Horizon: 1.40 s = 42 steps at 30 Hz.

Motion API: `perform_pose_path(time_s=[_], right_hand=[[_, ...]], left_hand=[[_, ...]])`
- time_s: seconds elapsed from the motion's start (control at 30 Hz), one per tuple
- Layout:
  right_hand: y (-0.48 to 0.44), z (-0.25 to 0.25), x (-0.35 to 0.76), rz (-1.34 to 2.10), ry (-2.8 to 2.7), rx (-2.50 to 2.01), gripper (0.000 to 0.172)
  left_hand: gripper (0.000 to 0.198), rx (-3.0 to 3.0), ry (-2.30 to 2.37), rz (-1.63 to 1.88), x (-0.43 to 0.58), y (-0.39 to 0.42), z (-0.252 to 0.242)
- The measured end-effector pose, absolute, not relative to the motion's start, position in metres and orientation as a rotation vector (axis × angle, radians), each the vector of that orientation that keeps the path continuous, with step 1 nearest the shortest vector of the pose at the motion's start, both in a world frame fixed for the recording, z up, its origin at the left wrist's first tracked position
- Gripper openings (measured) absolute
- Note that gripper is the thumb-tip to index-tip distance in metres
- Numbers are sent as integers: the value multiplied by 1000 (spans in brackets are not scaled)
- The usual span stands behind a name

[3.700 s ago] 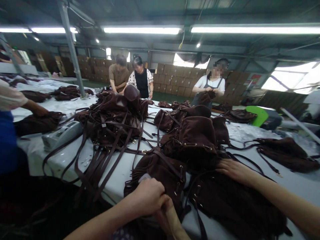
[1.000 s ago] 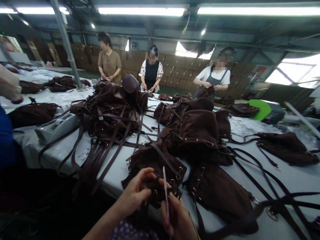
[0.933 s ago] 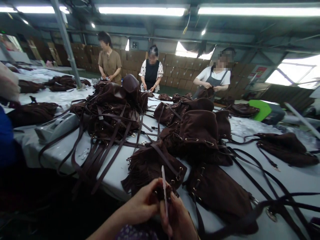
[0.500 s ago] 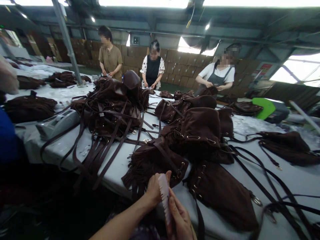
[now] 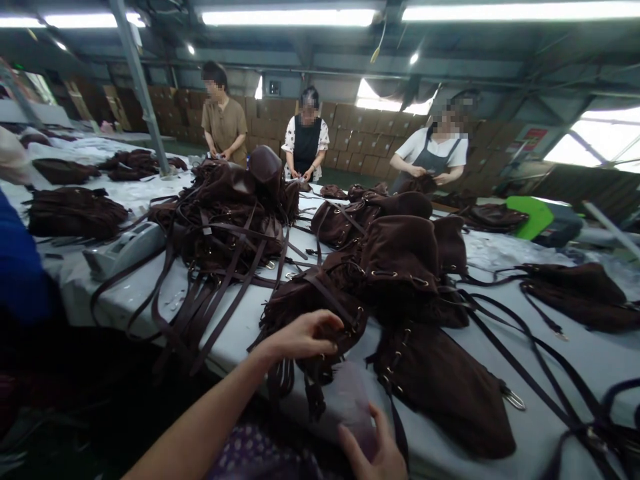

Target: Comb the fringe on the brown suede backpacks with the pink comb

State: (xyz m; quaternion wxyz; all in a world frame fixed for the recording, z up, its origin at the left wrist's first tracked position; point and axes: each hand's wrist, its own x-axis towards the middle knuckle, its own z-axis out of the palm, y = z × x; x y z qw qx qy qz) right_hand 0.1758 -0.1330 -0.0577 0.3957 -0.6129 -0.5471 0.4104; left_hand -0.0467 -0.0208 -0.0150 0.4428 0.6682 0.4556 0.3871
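My left hand hovers over the front of a fringed brown bag, fingers bent and thumb apart. I see nothing in its grasp. Below it, close to the table edge, my right hand holds a thin, pale, see-through plastic piece between thumb and fingers. Its exact kind is blurred. Strips of dark fringe hang over the table edge beside the plastic. Just right of my hands lies a brown drawstring bag with metal eyelets and a clip.
A heap of brown bags with trailing straps fills the middle left of the white table. A grey device sits near the left edge. Several people stand across the table, and a blue-clothed person is at left. More bags lie right.
My left hand has come away from the pale plastic and moved up and left over the fringed bag. My right hand has shifted slightly right, and the plastic now faces me more broadly.
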Motion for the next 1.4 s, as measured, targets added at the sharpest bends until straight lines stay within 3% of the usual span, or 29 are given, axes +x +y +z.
perform_pose_path(time_s=[0.13, 0.2, 0.33, 0.5, 0.63, 0.73, 0.83, 0.93, 1.13, 1.3, 1.4], right_hand=[[-132, -81, 141, 804, -1590, -1681, 45], [-126, -90, 122, 791, -1647, -1643, 39], [-101, -86, 117, 824, -1560, -1588, 37], [-72, -21, 169, 1014, -1322, -1393, 49], [-63, 57, 205, 945, -1099, -1358, 60], [-56, 94, 212, 805, -1129, -1385, 64], [-38, 90, 204, 414, -1290, -1613, 56], [-8, 44, 192, 151, -1535, -1816, 42], [32, -45, 198, 237, -1744, -2076, 32], [19, -6, 210, 169, -1678, -2024, 44], [-10, 23, 190, 390, -1592, -1705, 44]], left_hand=[[49, 1685, 1614, 1314, -100, -12, -6], [48, 1768, 1836, 1186, -115, -3, -18], [20, 1857, 1831, 935, -119, 5, -39], [16, 1920, 1734, 966, -118, -6, 10], [31, 1930, 1592, 971, -124, -12, 78], [32, 1926, 1635, 771, -124, -6, 93], [27, 1894, 1745, 525, -115, 12, 67], [22, 1798, 1844, 476, -103, 36, 27], [21, 1687, 1880, 495, -76, 63, -31], [21, 1602, 1799, 595, -70, 72, -51], [34, 1511, 1691, 721, -75, 72, -46]])
